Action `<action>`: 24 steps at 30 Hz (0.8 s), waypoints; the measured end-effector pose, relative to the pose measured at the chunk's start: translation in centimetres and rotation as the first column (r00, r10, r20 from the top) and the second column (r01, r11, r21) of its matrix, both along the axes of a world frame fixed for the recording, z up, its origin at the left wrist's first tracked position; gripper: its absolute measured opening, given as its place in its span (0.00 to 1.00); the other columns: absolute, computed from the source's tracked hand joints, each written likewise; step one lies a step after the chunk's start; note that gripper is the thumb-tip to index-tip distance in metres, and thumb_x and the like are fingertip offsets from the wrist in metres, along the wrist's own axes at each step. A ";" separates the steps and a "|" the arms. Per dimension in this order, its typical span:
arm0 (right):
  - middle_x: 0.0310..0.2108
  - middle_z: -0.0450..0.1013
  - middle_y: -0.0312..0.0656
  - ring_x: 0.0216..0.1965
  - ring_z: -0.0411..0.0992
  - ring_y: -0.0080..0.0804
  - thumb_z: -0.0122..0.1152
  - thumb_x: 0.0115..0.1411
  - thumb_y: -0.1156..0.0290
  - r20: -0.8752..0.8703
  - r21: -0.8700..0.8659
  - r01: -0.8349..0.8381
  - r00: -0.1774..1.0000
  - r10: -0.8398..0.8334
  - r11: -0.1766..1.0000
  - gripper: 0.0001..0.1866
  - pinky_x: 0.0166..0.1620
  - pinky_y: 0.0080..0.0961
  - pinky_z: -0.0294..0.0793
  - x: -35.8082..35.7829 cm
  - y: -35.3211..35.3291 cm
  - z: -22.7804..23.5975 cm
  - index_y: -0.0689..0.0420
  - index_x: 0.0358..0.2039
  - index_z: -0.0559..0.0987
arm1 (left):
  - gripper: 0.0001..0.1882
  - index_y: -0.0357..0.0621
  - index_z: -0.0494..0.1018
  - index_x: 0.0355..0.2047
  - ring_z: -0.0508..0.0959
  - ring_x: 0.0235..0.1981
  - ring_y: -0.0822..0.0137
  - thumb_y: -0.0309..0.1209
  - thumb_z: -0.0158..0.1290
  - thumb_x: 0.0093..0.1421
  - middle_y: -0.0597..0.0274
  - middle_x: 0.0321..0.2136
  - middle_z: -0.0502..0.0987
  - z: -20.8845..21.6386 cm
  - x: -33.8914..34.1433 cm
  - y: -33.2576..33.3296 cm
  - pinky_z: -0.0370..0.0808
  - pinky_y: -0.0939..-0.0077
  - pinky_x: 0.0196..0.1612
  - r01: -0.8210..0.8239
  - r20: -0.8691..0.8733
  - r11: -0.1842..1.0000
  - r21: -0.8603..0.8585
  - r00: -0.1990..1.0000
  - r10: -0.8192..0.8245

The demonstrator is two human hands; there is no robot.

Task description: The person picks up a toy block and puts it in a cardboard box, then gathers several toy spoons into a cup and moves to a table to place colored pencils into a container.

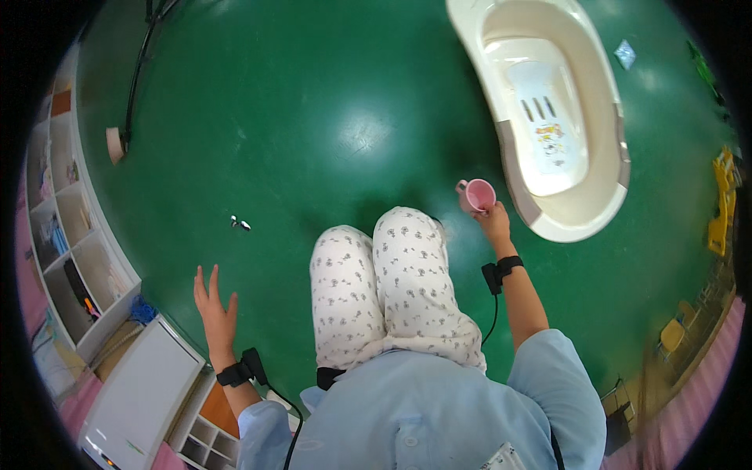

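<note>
My right hand (pixel 493 222) is closed on a pink cup (pixel 477 194) with a handle on its left side. The cup's mouth faces up toward me, and its inside looks pink with no contents that I can make out. Just right of the cup stands a cream baby bathtub (pixel 558 223) with a printed picture on its bottom; cup and tub look apart. Over on the left, my left hand (pixel 217 307) is held out with its fingers spread and nothing in it. A small black-and-white item (pixel 240 223) lies on the floor beyond that hand.
A shelf unit (pixel 102 227) with several compartments lines the left side, beside a white appliance (pixel 145 392). A black pole (pixel 139 78) with a roll of tape (pixel 114 146) near it stands far left. A small packet (pixel 624 55) lies right of the tub on the green floor (pixel 313 94).
</note>
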State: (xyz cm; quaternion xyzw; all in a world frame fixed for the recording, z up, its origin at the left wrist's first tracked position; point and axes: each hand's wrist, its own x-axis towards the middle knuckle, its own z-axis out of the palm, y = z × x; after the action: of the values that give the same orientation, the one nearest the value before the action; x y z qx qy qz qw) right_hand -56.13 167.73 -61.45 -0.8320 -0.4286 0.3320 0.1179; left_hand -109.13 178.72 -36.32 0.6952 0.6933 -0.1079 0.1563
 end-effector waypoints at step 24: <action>0.30 0.72 0.38 0.28 0.64 0.24 0.59 0.48 0.88 -0.477 0.558 -0.271 0.669 0.570 0.785 0.45 0.36 0.21 0.66 -13.2 17.2 58.4 0.51 0.65 0.53 | 0.21 0.40 0.70 0.45 0.75 0.44 0.48 0.32 0.60 0.52 0.50 0.42 0.76 30.6 14.5 14.3 0.72 0.60 0.45 0.515 0.594 0.758 0.402 0.483 -0.643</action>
State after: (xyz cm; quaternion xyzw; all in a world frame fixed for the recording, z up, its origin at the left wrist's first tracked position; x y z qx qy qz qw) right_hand -69.31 184.91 -3.07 -0.4983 -0.6131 0.4994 0.3555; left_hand -94.64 192.98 -5.67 0.8841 0.3091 0.1775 0.3021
